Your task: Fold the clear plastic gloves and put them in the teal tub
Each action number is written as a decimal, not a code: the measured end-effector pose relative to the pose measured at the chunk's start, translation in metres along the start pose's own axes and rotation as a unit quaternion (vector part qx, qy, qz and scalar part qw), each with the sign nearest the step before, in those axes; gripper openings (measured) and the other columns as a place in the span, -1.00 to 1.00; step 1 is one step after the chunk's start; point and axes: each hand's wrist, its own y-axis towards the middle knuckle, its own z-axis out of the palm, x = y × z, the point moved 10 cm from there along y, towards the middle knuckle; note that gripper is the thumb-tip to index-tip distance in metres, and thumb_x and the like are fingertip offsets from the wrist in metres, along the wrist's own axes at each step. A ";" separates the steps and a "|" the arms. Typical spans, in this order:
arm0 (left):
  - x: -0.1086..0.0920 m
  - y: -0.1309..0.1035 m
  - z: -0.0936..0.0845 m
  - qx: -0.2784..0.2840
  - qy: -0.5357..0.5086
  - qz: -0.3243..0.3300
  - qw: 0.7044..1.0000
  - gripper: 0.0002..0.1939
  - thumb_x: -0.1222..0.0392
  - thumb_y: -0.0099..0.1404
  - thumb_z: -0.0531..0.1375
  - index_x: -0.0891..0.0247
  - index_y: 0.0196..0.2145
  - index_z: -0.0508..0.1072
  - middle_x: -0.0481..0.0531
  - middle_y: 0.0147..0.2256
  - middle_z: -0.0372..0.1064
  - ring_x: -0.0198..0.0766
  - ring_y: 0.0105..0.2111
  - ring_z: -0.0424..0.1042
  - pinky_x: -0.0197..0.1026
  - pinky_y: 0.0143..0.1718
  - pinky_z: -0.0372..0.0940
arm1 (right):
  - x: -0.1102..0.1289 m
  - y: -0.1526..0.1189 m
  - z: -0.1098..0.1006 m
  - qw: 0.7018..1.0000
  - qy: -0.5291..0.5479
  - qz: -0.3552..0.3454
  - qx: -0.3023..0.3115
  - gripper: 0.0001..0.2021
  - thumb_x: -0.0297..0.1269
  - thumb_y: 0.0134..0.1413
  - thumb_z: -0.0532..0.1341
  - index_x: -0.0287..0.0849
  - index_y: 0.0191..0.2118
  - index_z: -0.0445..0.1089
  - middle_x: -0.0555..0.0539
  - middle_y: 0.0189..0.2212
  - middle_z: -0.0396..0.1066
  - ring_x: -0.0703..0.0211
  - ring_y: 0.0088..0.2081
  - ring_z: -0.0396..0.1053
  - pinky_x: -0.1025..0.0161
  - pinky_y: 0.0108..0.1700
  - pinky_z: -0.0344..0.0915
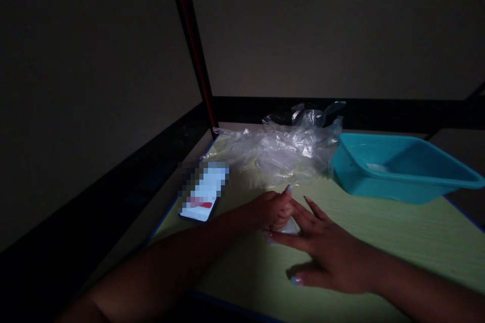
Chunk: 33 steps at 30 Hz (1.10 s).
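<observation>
My left hand is curled into a fist over the tabletop, its thumb pointing up and away. Whatever its fingers may hold is hidden. My right hand lies low over the table with its fingers spread, the fingertips reaching to and beside the left fist. Between the two hands, a small whitish, translucent piece shows on the table, partly covered by the right fingers. It looks like thin plastic, but the dim light hides its kind.
A heap of crumpled clear plastic bags lies at the table's back. To its right stands a turquoise plastic basin with something pale inside. A lit smartphone rests near the left edge of the light green table. Walls stand close behind.
</observation>
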 end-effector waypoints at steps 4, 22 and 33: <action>-0.022 -0.005 -0.006 -0.031 -0.045 0.044 0.998 -0.33 -0.47 0.09 -0.07 0.18 -0.75 -0.04 -0.22 -0.79 -0.18 -0.48 -0.78 -0.15 -0.30 -0.70 -0.20 | 0.000 0.000 0.000 1.000 0.001 0.002 0.006 -0.33 0.15 0.06 0.12 0.23 0.27 -0.07 -0.03 0.33 -0.60 -0.29 0.30 -0.49 -0.35 0.18 -0.49; -0.031 -0.009 -0.021 -0.083 -0.097 0.060 0.990 -0.30 -0.49 0.12 -0.24 0.20 -0.76 -0.04 -0.19 -0.79 -0.19 -0.46 -0.76 -0.15 -0.30 -0.69 -0.15 | 0.004 0.005 -0.003 0.999 0.001 0.026 0.034 -0.32 0.18 0.02 0.14 0.21 0.25 -0.02 -0.05 0.33 -0.65 -0.28 0.30 -0.53 -0.31 0.18 -0.50; -0.025 -0.006 -0.023 -0.092 -0.028 0.060 0.994 -0.32 -0.49 0.06 -0.07 0.20 -0.73 -0.01 -0.20 -0.77 -0.13 -0.47 -0.74 -0.13 -0.32 -0.68 -0.15 | 0.004 0.005 -0.005 0.999 -0.008 0.032 0.025 -0.30 0.18 -0.01 0.16 0.26 0.25 -0.04 -0.02 0.31 -0.74 -0.30 0.30 -0.50 -0.31 0.18 -0.47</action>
